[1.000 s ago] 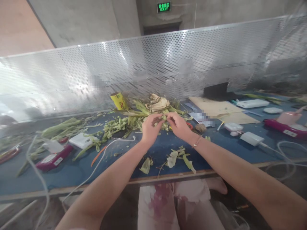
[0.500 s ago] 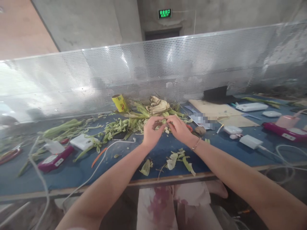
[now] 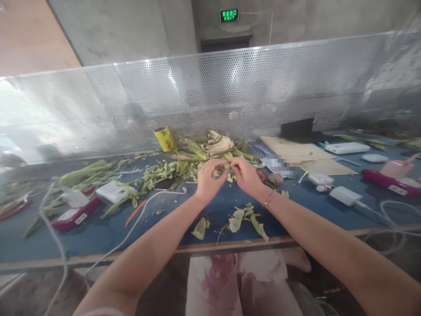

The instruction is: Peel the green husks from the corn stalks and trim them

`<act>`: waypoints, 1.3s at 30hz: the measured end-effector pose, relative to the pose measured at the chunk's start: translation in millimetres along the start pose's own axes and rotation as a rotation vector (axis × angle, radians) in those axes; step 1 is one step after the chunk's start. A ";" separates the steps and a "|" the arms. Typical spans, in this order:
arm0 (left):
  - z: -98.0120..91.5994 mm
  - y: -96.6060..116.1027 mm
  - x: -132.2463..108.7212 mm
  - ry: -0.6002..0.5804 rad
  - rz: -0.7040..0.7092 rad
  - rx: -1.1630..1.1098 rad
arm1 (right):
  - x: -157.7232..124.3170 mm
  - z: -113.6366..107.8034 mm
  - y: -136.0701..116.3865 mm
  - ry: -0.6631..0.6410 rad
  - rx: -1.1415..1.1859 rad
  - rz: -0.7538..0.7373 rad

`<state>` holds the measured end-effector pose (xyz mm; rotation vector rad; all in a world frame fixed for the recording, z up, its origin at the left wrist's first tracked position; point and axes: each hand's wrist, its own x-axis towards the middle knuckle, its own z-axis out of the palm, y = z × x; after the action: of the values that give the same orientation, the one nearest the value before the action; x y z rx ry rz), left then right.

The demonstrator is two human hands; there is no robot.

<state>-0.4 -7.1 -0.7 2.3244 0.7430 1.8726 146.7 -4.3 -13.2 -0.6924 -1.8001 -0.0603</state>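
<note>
Both hands meet above the middle of the blue table. My left hand (image 3: 209,177) pinches a small green piece of plant (image 3: 226,166) between thumb and fingertips. My right hand (image 3: 246,175), a bracelet at its wrist, has its fingers closed at the same piece; whether it grips it too is hard to tell. Behind them lies a heap of green stalks and pale dried leaves (image 3: 219,145). Left of the hands is a pile of green plant bits (image 3: 161,173). Peeled leaf scraps (image 3: 237,221) lie nearer the table's front edge.
A perforated metal screen (image 3: 217,83) stands behind the blue table (image 3: 131,239). A yellow roll (image 3: 165,139), a white cable, a white box (image 3: 115,192) and a purple device (image 3: 76,213) are at left. Cardboard (image 3: 296,151), a charger (image 3: 345,195) and another purple device (image 3: 391,182) are at right.
The view has shifted slightly. Both hands stay at nearly the same place, with small changes in the fingers around the green piece.
</note>
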 end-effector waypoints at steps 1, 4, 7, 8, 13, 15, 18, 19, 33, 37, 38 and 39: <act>0.3 -0.2 -0.2 0.003 -0.002 -0.002 | 0.2 0.1 0.0 -0.001 0.006 0.009; 1.5 -2.1 -1.1 0.006 -0.033 -0.010 | 1.1 0.4 -0.6 0.000 0.016 0.050; 2.5 -4.7 -2.2 -0.008 -0.070 -0.032 | 2.0 1.3 -1.7 0.024 0.026 0.103; 2.8 -5.6 -2.4 -0.015 -0.075 -0.040 | 2.2 1.6 -2.0 0.034 0.029 0.117; 3.7 -8.8 -2.3 -0.028 -0.064 -0.044 | 2.2 2.9 -2.8 0.050 0.017 0.133; 3.7 -9.5 -2.0 -0.030 -0.058 -0.040 | 2.1 3.1 -2.9 0.046 0.004 0.133; 3.3 -10.0 -1.3 -0.034 -0.049 -0.019 | 2.2 3.3 -2.8 0.038 -0.009 0.141; 2.8 -10.0 -1.0 -0.034 -0.042 -0.006 | 2.2 3.4 -2.8 0.037 -0.010 0.143; -2.2 -12.1 2.7 -0.064 0.086 0.110 | 4.2 3.4 -6.0 0.042 0.019 0.208; -1.6 -9.8 3.1 -0.062 0.038 0.068 | 4.7 3.2 -6.1 0.025 0.007 0.221; -1.6 -9.0 3.4 -0.057 0.028 0.059 | 4.7 3.2 -6.2 0.025 0.004 0.221; -1.5 -8.2 3.7 -0.051 0.018 0.050 | 4.7 3.3 -6.3 0.028 0.000 0.219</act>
<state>-4.0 1.2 0.3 2.4067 0.7743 1.8147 140.0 -6.3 -8.3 -0.8803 -1.6879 0.0767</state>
